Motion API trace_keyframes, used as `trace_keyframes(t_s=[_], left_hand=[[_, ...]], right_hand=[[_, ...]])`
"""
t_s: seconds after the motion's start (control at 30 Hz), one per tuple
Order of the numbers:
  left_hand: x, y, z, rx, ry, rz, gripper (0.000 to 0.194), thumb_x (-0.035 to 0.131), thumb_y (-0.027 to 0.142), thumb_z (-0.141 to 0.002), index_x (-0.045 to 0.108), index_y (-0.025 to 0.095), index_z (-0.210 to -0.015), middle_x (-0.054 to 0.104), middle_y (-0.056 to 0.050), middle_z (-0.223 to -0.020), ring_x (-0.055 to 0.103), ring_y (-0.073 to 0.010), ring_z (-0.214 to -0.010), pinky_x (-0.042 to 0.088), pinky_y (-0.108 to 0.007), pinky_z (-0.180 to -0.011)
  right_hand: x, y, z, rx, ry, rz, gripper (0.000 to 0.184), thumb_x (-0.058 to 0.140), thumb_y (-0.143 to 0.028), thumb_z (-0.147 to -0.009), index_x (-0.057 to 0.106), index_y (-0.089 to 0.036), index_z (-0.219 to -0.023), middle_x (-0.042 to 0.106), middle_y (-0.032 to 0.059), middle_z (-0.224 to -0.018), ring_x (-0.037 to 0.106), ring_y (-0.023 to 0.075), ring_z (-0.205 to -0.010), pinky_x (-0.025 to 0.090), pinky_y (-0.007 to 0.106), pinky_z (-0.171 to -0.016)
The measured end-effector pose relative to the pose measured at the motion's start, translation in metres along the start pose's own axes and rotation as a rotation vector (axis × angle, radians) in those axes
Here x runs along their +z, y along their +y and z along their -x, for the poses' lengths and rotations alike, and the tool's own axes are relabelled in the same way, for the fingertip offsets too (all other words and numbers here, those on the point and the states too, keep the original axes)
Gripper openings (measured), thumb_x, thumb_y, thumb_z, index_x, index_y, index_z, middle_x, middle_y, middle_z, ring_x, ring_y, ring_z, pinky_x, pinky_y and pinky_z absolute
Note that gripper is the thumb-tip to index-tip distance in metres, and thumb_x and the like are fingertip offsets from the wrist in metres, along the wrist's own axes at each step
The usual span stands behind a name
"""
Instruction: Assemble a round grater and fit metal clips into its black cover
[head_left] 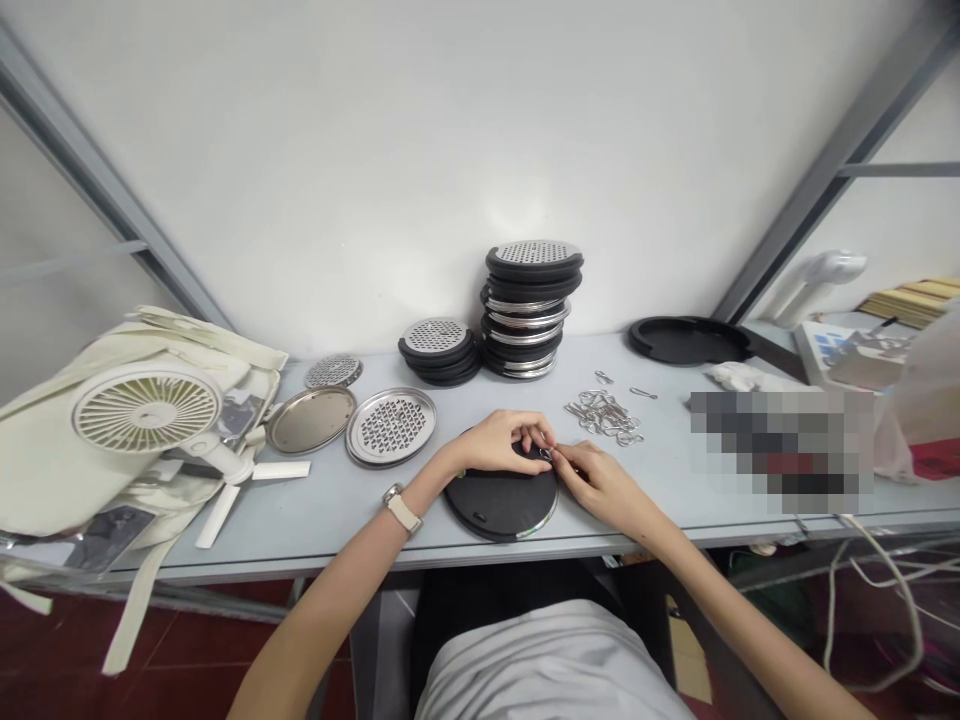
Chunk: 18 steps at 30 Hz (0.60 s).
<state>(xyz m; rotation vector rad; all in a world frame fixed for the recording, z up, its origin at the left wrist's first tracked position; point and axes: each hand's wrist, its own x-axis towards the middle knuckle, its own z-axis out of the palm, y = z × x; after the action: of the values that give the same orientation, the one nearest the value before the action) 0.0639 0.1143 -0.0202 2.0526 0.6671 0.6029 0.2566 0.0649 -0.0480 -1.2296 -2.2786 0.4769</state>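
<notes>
A round black disc point(499, 505) with a small oval hole near its front edge lies in front of me, at the edge of the table. My left hand point(510, 442) reaches over the disc, its thumb and fingers pinched together at a small bent wire clip point(546, 454). From the other side, the thumb and fingertips of my right hand point(596, 482) close on the same clip, by the disc's right edge. Most of the clip is hidden by my fingers. Beyond my right hand lies a loose pile of similar wire clips point(604, 412).
Behind stand a tall stack of black and silver discs point(529, 325) and a shorter stack point(439, 352). Perforated metal plates point(391, 428) lie to the left, beside a white fan point(150, 408) on a pale bag. At right are a black tray point(686, 342) and a blurred patch.
</notes>
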Motion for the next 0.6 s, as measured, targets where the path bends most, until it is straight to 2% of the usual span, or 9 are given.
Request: trace_keyframes(t_s=[0.37, 0.6], left_hand=[[0.0003, -0.0008, 0.0002, -0.026, -0.029, 0.078, 0.028, 0.067, 0.017, -0.067, 0.060, 0.014, -0.094, 0.061, -0.002, -0.086, 0.050, -0.0063, -0.067, 0.040, -0.020, -0.063], [0.0005, -0.0043, 0.0005, -0.005, -0.026, 0.040, 0.029, 0.069, 0.024, -0.068, 0.061, 0.015, -0.095, 0.059, -0.001, -0.079, 0.050, -0.0072, -0.065, 0.039, -0.019, -0.059]], right_hand=[[0.0004, 0.0003, 0.0007, 0.028, -0.012, -0.001, 0.031, 0.034, -0.028, -0.095, 0.044, -0.020, -0.067, 0.051, -0.0019, -0.058, 0.050, 0.0151, -0.060, 0.034, 0.026, -0.063], [-0.0021, 0.0002, 0.0030, 0.133, -0.012, -0.029, 0.035, 0.036, -0.037, -0.093, 0.036, -0.020, -0.062, 0.039, -0.0054, -0.053, 0.038, 0.0108, -0.051, 0.027, 0.024, -0.051]])
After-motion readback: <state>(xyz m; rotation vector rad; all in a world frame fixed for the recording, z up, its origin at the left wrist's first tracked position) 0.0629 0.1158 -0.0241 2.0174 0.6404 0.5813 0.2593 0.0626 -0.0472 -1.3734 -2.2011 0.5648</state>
